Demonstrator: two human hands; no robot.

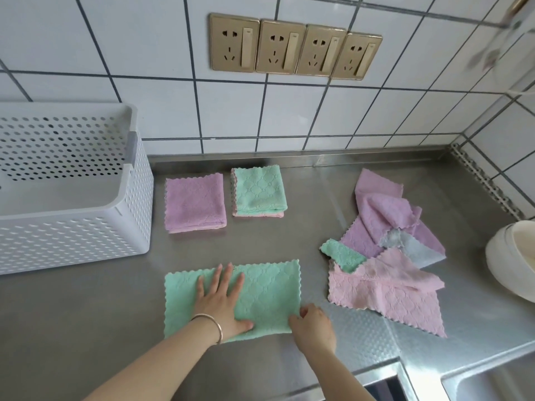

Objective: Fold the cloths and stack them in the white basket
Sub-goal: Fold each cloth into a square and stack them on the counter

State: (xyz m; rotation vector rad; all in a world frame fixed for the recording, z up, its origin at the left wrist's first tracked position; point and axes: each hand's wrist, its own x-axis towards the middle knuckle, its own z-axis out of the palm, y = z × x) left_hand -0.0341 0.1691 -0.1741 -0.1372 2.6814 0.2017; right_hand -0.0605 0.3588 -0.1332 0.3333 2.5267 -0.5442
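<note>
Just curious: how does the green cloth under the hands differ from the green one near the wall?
The green cloth under the hands lies as a wide rectangle; the folded green cloth by the wall is a smaller, thicker square. The left hand presses the first flat and the right hand pinches its corner; the other lies untouched. Both share the scalloped edges and quilted texture.

Bright, even light — edges bowed, perhaps blurred

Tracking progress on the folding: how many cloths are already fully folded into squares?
2: a purple folded cloth beside the white basket, and a green folded cloth right of it. None in the basket.
</note>
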